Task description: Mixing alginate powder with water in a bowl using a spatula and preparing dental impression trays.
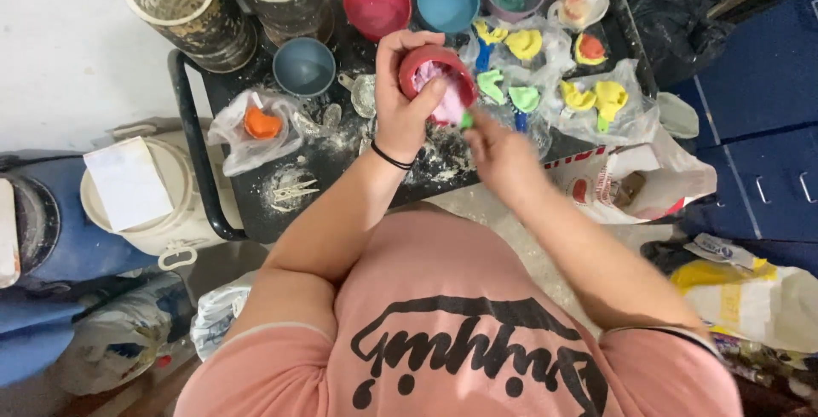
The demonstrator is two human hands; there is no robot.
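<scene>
Left hand gripping red bowl, fingers curling over rim, pink mix inside. Right hand blurring, pinching green tool; tool tip hidden.

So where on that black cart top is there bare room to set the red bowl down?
The one bare patch on the black tray is its near-left corner, between the bagged orange mould and the powder smear. The right half is crowded with bagged yellow and green moulds; the far edge is lined with bowls.

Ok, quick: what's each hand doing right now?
Left hand: closed around the red bowl of pink mix.
Right hand: blurred, gripping a green-handled tool at the bowl.
</scene>
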